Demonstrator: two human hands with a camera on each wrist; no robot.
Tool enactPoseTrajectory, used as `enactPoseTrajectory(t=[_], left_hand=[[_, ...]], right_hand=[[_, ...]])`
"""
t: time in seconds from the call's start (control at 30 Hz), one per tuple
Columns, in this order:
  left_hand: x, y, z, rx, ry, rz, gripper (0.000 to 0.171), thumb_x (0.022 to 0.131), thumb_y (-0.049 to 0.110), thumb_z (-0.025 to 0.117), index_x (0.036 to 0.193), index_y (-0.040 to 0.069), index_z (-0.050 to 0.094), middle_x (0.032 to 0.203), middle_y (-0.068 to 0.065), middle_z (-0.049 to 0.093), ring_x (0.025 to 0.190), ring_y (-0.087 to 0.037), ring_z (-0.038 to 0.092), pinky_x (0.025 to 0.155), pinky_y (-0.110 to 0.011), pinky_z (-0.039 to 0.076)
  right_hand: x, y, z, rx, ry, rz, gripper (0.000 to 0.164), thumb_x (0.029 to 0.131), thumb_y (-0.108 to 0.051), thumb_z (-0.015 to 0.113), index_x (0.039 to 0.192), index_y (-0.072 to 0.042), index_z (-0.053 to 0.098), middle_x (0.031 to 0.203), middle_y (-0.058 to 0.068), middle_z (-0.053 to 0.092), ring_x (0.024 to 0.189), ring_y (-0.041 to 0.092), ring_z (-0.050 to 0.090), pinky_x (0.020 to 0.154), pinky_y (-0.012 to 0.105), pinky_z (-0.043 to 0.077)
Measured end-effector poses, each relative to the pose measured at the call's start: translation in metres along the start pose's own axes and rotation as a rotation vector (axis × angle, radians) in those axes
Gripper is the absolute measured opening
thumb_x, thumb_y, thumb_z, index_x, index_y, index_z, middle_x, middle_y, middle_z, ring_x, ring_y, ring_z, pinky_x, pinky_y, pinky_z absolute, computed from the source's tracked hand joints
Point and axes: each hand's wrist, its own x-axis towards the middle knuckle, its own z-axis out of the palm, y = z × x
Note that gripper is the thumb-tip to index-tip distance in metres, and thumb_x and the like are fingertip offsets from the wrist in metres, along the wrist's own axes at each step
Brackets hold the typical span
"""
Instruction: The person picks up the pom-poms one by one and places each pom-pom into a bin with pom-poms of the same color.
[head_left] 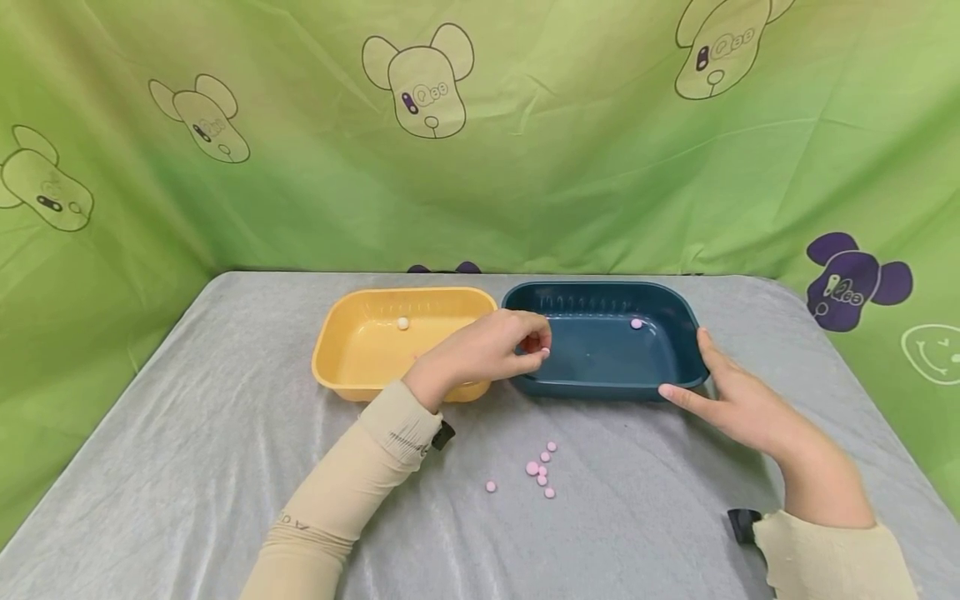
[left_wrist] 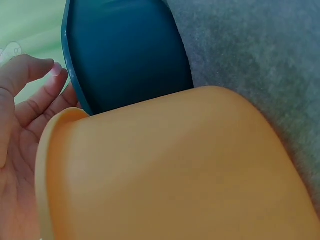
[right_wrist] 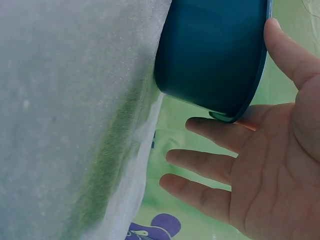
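Pink bead (head_left: 545,353) pinched at the blue tray's (head_left: 600,358) left end.
I see the left grip (head_left: 498,343) holding that bead between thumb and curled fingers, while the right grip (head_left: 750,408), spread, touches the tray's right end. The left forearm (head_left: 397,421) hides part of the yellow tray (head_left: 360,354) from my head view, and that tray's wall blocks much of my left wrist view. Loose pink beads (head_left: 532,468) lie on the desk (head_left: 637,508).

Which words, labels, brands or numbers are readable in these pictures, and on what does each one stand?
"Qee": on the cartoon heads of the green curtain.
Dark letters on the left sleeve: too small to read.
Yellow tub, blue tub: no writing visible.
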Motion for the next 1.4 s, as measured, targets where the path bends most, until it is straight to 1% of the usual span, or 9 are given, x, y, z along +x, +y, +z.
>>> enactPoseTrajectory(t=[0.17, 0.3, 0.5, 0.63, 0.87, 1.07, 1.2, 1.3, 1.4], left_hand=[[0.001, -0.001, 0.001, 0.007, -0.02, -0.01, 0.019, 0.1, 0.02, 0.058, 0.111, 0.007, 0.066, 0.101, 0.0, 0.066, 0.088, -0.009, 0.058, 0.079, -0.021, 0.049], [-0.001, -0.002, 0.001, 0.025, -0.026, -0.003, 0.024, 0.1, 0.021, 0.057, 0.116, 0.006, 0.066, 0.107, -0.001, 0.066, 0.093, -0.01, 0.061, 0.084, -0.023, 0.051], [-0.013, -0.001, -0.002, 0.05, -0.03, 0.011, 0.022, 0.1, 0.02, 0.056, 0.114, 0.006, 0.067, 0.106, 0.0, 0.067, 0.097, -0.012, 0.064, 0.088, -0.025, 0.052], [-0.02, 0.002, -0.003, 0.069, -0.028, 0.036, 0.02, 0.1, 0.019, 0.057, 0.112, 0.007, 0.068, 0.105, 0.0, 0.067, 0.096, -0.013, 0.063, 0.087, -0.025, 0.051], [-0.031, 0.006, -0.005, 0.114, -0.024, 0.044, 0.019, 0.1, 0.02, 0.056, 0.11, 0.01, 0.069, 0.105, 0.002, 0.066, 0.092, -0.011, 0.062, 0.083, -0.024, 0.051], [-0.041, 0.007, -0.007, 0.133, 0.003, 0.101, 0.018, 0.097, 0.016, 0.058, 0.108, 0.008, 0.07, 0.101, 0.002, 0.067, 0.088, -0.014, 0.063, 0.082, -0.024, 0.051], [-0.048, 0.009, -0.007, 0.148, 0.013, 0.125, 0.018, 0.097, 0.017, 0.059, 0.108, 0.007, 0.07, 0.101, -0.002, 0.068, 0.088, -0.017, 0.063, 0.083, -0.026, 0.051], [-0.054, 0.01, -0.007, 0.163, 0.008, 0.124, 0.019, 0.096, 0.017, 0.06, 0.109, 0.006, 0.069, 0.101, -0.003, 0.069, 0.089, -0.018, 0.063, 0.084, -0.028, 0.052], [-0.059, 0.011, -0.006, 0.183, -0.008, 0.113, 0.02, 0.096, 0.018, 0.06, 0.11, 0.007, 0.069, 0.103, -0.002, 0.069, 0.094, -0.016, 0.063, 0.087, -0.029, 0.052]], right_hand=[[0.0, 0.002, 0.001, 0.003, 0.003, -0.001, 0.104, 0.099, -0.05, 0.054, 0.152, 0.0, -0.021, 0.159, 0.028, -0.021, 0.145, 0.058, -0.005, 0.112, 0.074, 0.009], [-0.001, 0.003, 0.001, -0.002, 0.009, -0.002, 0.104, 0.099, -0.05, 0.054, 0.153, -0.001, -0.021, 0.159, 0.028, -0.02, 0.145, 0.058, -0.004, 0.112, 0.074, 0.009], [-0.001, 0.002, 0.003, -0.001, 0.011, -0.01, 0.104, 0.099, -0.051, 0.054, 0.153, -0.001, -0.019, 0.16, 0.027, -0.019, 0.146, 0.057, -0.002, 0.112, 0.073, 0.01], [-0.001, 0.002, 0.005, 0.001, 0.02, -0.014, 0.104, 0.098, -0.05, 0.055, 0.153, 0.001, -0.018, 0.159, 0.028, -0.018, 0.145, 0.058, -0.002, 0.113, 0.073, 0.01], [-0.002, 0.002, 0.004, 0.008, 0.028, -0.014, 0.104, 0.099, -0.049, 0.055, 0.153, 0.0, -0.018, 0.16, 0.028, -0.018, 0.146, 0.057, -0.003, 0.113, 0.073, 0.01], [-0.002, 0.003, 0.004, 0.005, 0.034, -0.017, 0.103, 0.099, -0.049, 0.055, 0.153, 0.0, -0.018, 0.16, 0.029, -0.018, 0.145, 0.058, -0.002, 0.112, 0.073, 0.01], [-0.002, 0.004, 0.004, -0.005, 0.031, -0.013, 0.103, 0.099, -0.05, 0.054, 0.153, 0.0, -0.018, 0.16, 0.029, -0.017, 0.145, 0.058, -0.001, 0.112, 0.074, 0.011], [-0.002, 0.003, 0.005, -0.007, 0.028, -0.011, 0.103, 0.099, -0.05, 0.054, 0.154, -0.001, -0.018, 0.16, 0.028, -0.018, 0.145, 0.058, -0.001, 0.112, 0.074, 0.011], [-0.002, 0.003, 0.006, -0.006, 0.026, -0.009, 0.103, 0.099, -0.05, 0.054, 0.153, -0.002, -0.019, 0.16, 0.027, -0.019, 0.146, 0.057, -0.002, 0.112, 0.073, 0.011]])
